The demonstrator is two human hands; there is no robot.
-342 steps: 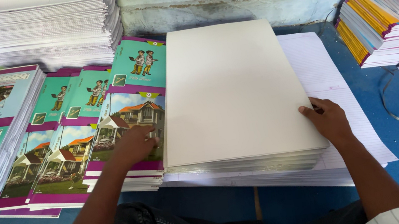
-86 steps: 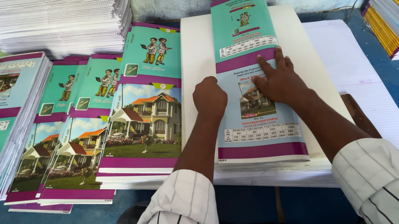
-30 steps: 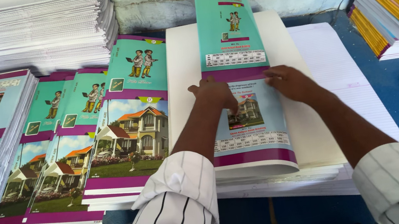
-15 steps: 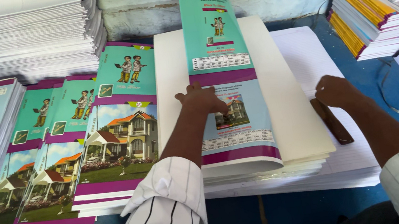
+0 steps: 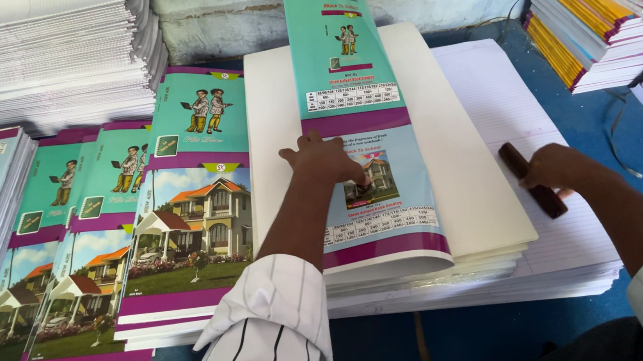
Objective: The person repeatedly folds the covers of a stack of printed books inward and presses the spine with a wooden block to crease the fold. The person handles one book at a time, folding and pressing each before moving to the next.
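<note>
— What's the left hand (image 5: 324,158) doing at the frame's centre?

— Fingers spread, pressing flat on the long printed cover sheet (image 5: 360,117), which lies down the middle of the cream paper stack (image 5: 470,177).

— And the right hand (image 5: 556,168)?

— At the right, closed around a dark wooden block (image 5: 534,190) resting on the ruled sheets (image 5: 531,103).

— What could go wrong?

— I'd judge the cover could skew if that palm lifts or slides; its far end already curls up against the wall. A hard stroke with the block might crease the glossy print.
</note>
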